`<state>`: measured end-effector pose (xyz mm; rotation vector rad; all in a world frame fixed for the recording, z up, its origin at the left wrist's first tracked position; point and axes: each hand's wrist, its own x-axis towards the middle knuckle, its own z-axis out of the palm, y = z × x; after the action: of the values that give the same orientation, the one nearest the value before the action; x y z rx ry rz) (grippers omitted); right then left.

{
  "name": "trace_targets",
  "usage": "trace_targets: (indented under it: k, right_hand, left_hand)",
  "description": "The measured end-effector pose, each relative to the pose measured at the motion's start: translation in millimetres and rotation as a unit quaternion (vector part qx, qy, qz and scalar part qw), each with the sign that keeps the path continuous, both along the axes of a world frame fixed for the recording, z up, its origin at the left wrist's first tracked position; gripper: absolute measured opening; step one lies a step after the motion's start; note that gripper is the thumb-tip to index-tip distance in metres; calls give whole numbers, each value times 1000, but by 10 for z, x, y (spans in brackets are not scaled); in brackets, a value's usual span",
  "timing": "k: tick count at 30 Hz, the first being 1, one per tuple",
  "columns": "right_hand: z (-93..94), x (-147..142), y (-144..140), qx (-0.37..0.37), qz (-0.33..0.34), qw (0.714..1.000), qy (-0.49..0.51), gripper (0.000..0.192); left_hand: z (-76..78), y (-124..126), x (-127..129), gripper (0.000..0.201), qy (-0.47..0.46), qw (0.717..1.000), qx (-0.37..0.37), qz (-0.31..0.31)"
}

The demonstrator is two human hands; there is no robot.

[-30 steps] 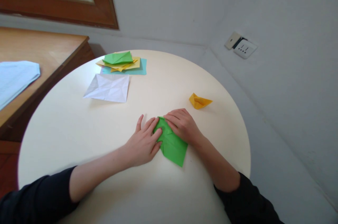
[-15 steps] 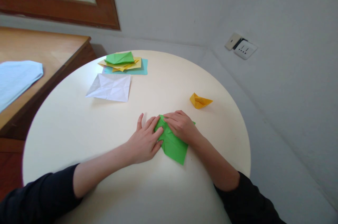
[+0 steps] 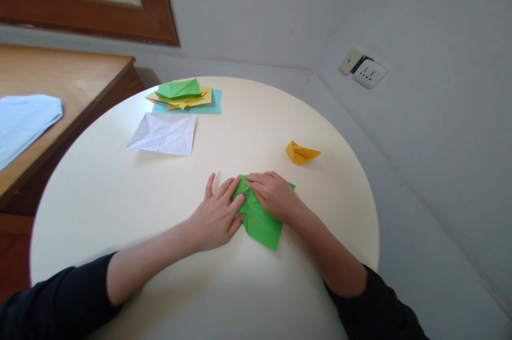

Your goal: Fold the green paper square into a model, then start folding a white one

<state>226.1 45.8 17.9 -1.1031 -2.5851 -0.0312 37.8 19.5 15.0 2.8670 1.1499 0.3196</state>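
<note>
Green paper (image 3: 262,222) lies flat on round worktop (image 3: 120,190), near its front edge. Left hand (image 3: 218,214) flat, fingers spread, fingertips pressing paper's left edge. Right hand (image 3: 274,196) flat on its upper part. Neither grip closes around anything. Yellow folded boat (image 3: 302,153) nearby, apart.

Black sleeves pushed up to the elbows on 2 bare forearms; no rings.

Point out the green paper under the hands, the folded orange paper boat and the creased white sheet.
green paper (image 3: 262,228): head view, on its bare lower half.
orange paper boat (image 3: 301,153): head view, mid-hull.
white sheet (image 3: 164,134): head view, its centre creases.
</note>
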Motion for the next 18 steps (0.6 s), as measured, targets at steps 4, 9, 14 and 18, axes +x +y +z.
trace_targets:
  k: [4, 9, 14, 18]
  right_hand:
    - [8, -5, -26, -10, -7, 1000, -8, 25]
    - [11, 6, -40, -10, -8, 1000, -14, 24]
    - [25, 14, -56, -22, -12, 999, -42, 26]
    - [46, 9, -72, -40, -19, 997, -59, 29]
  left_hand:
    - [-13, -10, -1, 37, -10, 1000, -6, 7]
    - [-41, -19, 2, 39, -8, 1000, 8, 6]
    - [-46, -23, 10, 40, -8, 1000, 14, 13]
    - [-42, -16, 13, 40, -13, 1000, 17, 4]
